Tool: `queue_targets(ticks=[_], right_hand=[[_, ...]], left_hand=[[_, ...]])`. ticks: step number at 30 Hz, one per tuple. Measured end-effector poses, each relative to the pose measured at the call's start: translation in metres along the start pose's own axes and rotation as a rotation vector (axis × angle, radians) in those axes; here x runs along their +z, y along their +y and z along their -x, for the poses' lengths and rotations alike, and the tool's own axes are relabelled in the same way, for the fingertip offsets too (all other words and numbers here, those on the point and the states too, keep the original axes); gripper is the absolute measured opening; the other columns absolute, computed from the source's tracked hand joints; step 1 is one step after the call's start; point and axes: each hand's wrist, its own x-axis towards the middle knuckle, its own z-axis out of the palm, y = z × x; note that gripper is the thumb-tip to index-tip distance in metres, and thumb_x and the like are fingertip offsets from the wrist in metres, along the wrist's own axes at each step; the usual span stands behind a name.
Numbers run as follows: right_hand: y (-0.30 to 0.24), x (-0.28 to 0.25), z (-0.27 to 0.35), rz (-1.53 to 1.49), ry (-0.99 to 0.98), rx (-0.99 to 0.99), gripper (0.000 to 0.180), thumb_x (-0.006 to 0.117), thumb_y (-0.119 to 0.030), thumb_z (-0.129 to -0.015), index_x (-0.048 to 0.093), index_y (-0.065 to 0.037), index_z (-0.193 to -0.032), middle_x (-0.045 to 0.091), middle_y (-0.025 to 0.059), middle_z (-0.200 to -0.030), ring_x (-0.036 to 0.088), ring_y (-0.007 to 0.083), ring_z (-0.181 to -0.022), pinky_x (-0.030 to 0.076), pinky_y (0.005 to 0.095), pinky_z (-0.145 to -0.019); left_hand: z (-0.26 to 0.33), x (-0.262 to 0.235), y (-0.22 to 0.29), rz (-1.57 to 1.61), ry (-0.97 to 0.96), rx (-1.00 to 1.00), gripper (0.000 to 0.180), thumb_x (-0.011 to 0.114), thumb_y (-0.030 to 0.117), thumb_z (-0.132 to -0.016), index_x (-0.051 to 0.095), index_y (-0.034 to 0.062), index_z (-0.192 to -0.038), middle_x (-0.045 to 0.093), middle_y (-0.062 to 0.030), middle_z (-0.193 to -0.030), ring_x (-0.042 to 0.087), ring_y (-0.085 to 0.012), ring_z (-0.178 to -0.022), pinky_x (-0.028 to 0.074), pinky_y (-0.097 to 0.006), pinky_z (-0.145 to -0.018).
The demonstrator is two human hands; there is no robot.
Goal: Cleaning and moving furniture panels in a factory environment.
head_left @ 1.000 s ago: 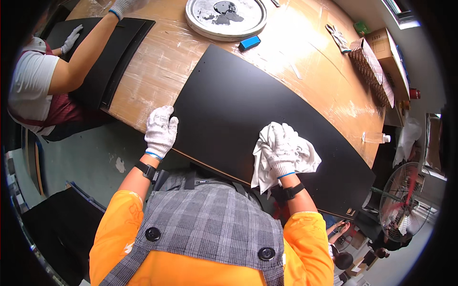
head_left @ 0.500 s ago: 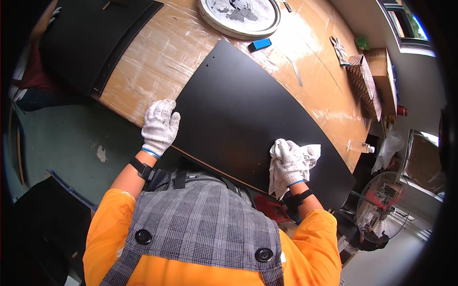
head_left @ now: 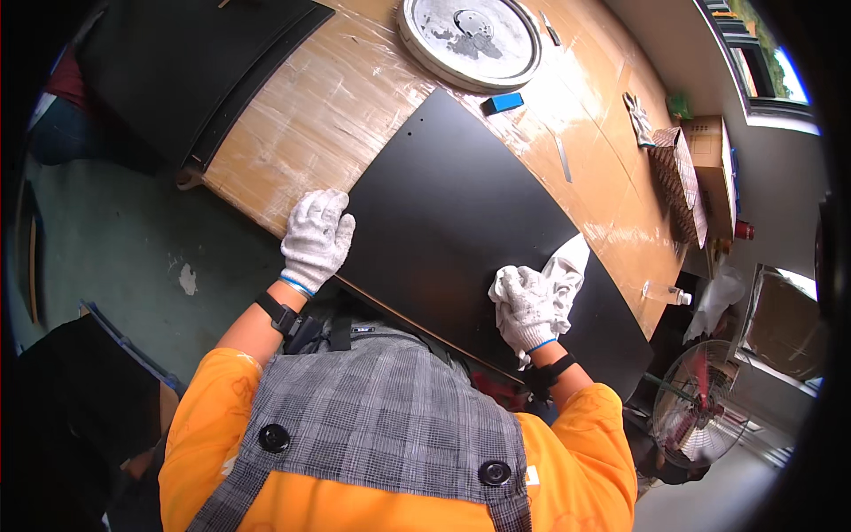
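A large matte black panel [head_left: 461,195] with a curved far edge lies flat on the table. My left hand [head_left: 316,238], in a white knit glove, rests at the panel's left edge. Its fingers lie stretched out, with the thumb toward the panel. My right hand [head_left: 530,310], gloved the same way, is closed on a white cloth [head_left: 566,264]. It presses the bunched cloth onto the panel's right part, and a loose end sticks out toward the far edge.
The table [head_left: 292,115] is covered in plastic-wrapped cardboard. On it are a round white disc [head_left: 470,31], a blue block [head_left: 503,104], a metal strip [head_left: 564,160], spare gloves [head_left: 637,120] and a clear bottle [head_left: 667,293]. Another dark panel [head_left: 191,71] lies far left, near a person; a fan [head_left: 700,403] stands right.
My right hand has pushed the cloth slightly left and farther across the panel, and its loose end now points away from me. The left hand stays at the edge; the view has shifted slightly.
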Motion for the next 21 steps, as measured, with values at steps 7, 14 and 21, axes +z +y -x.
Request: queue_targets(ticks=[7,14,21], right_hand=[[-0.064,0.027,-0.095,-0.093,-0.145,-0.138,0.048,0.063,-0.019,-0.069,0.058,-0.015,-0.117,0.051,0.0171,-0.123,0.045,0.0391,-0.116,0.036,0.0474,-0.099],[0.009,0.024,-0.012,0.034,0.07,-0.099,0.039,0.065,-0.021,-0.065,0.061,-0.015,-0.103,0.057,0.0129,-0.106,0.053,0.0367,-0.103,0.042,0.0467,-0.087],[0.012,0.027,-0.013,0.038,0.044,-0.084,0.04,0.064,-0.023,-0.066,0.058,-0.017,-0.105,0.054,0.014,-0.111,0.05,0.0377,-0.106,0.041,0.0478,-0.09]], left_hand=[[0.011,0.013,0.0,0.047,0.038,0.017,0.031,0.063,0.022,-0.083,0.06,0.006,-0.109,0.06,-0.0127,-0.112,0.053,-0.0323,-0.109,0.04,-0.045,-0.1],[0.009,0.004,0.001,0.074,0.025,-0.026,0.033,0.06,0.027,-0.083,0.063,0.005,-0.108,0.061,-0.0145,-0.108,0.054,-0.0339,-0.105,0.041,-0.045,-0.096],[0.006,-0.001,0.005,0.089,0.005,-0.052,0.033,0.06,0.027,-0.084,0.063,0.0053,-0.108,0.061,-0.0148,-0.106,0.054,-0.0345,-0.104,0.042,-0.045,-0.095]])
